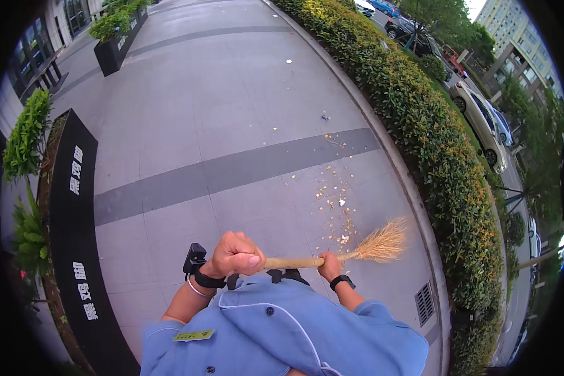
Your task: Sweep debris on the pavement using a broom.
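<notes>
A straw broom with a pale wooden handle [294, 263] lies crosswise in front of me, its bristles [383, 241] fanned out to the right near the paving. My left hand [237, 254] is closed round the handle's left end. Lower on the shaft, close to the bristles, my right hand [329, 267] grips it too. Just beyond the bristles a trail of dry leaves and scraps [333, 203] is scattered over the grey paving [244, 207]. White bits [343, 239] lie among the leaves.
A clipped hedge [432, 138] behind a stone kerb [382, 122] runs along the right. Near that kerb is a drain grate [425, 304]. Black planters [75, 207] with shrubs stand on the left. Parked cars [479, 116] are beyond the hedge.
</notes>
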### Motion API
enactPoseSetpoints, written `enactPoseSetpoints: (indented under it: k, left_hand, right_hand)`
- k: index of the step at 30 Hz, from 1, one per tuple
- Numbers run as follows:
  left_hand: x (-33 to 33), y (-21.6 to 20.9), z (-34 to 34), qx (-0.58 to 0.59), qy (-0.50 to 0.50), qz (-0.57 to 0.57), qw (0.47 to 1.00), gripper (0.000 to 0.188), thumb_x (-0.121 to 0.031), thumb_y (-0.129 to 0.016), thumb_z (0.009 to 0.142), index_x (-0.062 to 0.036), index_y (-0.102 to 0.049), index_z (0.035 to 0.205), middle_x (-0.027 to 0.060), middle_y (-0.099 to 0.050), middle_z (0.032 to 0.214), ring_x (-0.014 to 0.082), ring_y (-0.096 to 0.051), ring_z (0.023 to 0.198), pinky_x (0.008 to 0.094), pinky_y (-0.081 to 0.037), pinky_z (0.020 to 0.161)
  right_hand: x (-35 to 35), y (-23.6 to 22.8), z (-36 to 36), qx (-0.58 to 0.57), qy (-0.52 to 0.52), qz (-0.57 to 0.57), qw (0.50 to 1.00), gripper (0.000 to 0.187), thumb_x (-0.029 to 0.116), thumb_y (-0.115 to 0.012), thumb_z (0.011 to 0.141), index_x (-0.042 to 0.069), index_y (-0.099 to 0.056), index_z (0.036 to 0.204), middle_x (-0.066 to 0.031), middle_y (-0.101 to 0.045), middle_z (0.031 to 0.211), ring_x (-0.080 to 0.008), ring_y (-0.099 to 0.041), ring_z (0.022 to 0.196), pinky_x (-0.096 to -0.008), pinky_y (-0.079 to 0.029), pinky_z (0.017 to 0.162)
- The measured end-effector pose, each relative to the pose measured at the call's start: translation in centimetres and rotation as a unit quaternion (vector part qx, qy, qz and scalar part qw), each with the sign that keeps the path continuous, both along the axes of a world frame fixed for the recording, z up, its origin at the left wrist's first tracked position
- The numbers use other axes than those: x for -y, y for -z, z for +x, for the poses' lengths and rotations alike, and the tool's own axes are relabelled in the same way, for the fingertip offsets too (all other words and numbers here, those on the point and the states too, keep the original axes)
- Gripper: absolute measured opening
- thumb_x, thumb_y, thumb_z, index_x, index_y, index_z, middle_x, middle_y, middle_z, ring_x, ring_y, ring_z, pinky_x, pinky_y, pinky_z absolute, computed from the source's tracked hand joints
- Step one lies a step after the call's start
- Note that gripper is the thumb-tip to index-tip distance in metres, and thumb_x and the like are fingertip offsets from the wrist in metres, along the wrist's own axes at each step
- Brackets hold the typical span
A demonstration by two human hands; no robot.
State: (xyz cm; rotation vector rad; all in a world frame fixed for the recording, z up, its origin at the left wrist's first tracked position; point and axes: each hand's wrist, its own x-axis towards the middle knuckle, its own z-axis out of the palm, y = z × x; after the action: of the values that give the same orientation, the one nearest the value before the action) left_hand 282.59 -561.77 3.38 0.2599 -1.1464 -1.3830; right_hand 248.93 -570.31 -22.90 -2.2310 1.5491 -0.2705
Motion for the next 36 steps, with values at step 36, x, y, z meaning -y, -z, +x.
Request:
enactPoseSetpoints:
  k: [36]
  left_hand:
    - [30.2, -3.4, 27.3, 0.192, -0.161, -0.039, 0.967, 0.041, -0.003, -0.055, 0.078, -0.0045, -0.032, 0.044, 0.0053, -0.039, 0.039, 0.0175, -0.039, 0.03, 0.0306, -0.037, 0.035]
  right_hand:
    - [45.3, 0.4, 43.7, 0.133, -0.075, -0.059, 0.987, 0.005, 0.009, -0.059, 0.071, 0.013, -0.062, 0.073, -0.0065, -0.059, 0.079, -0.028, -0.056, 0.087, -0.0427, -0.049, 0.065]
